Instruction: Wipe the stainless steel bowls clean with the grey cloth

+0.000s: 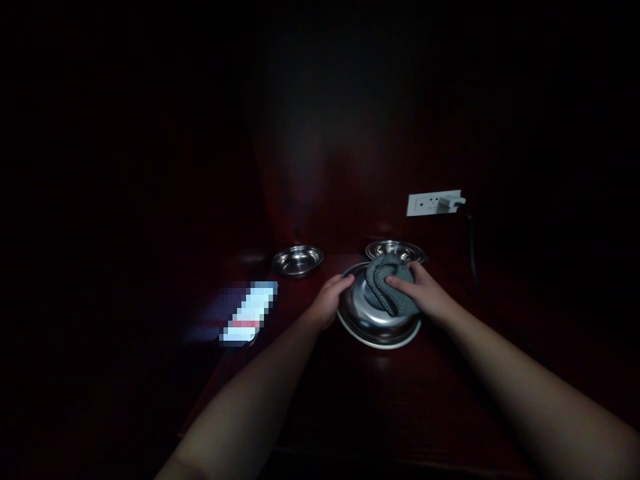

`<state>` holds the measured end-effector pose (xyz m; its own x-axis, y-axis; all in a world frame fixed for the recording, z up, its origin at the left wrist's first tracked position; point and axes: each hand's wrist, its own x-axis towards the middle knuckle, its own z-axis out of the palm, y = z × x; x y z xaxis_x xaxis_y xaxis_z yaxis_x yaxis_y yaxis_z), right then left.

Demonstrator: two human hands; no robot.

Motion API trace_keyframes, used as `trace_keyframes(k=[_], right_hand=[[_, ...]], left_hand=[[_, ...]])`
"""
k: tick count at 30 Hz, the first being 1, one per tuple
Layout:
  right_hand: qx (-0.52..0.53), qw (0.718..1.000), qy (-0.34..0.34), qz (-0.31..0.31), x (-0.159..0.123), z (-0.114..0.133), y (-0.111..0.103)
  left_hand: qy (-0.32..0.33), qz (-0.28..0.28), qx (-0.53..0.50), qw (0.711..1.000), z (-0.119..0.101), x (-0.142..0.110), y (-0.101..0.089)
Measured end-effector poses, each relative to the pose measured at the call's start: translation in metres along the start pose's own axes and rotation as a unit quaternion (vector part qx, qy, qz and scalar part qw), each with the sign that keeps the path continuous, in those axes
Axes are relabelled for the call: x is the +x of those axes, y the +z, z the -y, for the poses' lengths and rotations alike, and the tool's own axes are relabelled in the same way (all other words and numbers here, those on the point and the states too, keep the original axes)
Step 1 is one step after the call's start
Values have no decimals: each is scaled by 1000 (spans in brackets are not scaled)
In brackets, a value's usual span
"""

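Gripping the left rim of a steel dish (373, 328) just right of the frame's centre, my left hand (327, 304) lays its thumb along the edge, its other fingers mostly hidden. My right hand (426, 291) pinches a folded grey cloth (400, 303) between thumb and fingers, against the dish's upper right; the cloth covers part of the metal, and I cannot tell which face of the dish shows. Behind it, a second steel dish (384, 245) is partly blocked by cloth and fingers. A glowing screen (253, 310), left of centre, is pixelated beyond reading; darkness swallows the frame's edges.
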<state>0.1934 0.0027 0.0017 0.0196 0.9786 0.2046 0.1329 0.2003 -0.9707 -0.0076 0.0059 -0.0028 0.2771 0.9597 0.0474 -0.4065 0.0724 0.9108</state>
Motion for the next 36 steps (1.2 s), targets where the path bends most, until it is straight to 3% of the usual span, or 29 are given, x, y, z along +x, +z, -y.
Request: trace_keyframes(k=[11,36], right_hand=[[15,998,24,52,-4,7,1],[-12,998,18,52,-1,6,-1]], left_hand=[[-36,16,19,999,2,-2,-3],[-22,9,31,999,2,-3,3]])
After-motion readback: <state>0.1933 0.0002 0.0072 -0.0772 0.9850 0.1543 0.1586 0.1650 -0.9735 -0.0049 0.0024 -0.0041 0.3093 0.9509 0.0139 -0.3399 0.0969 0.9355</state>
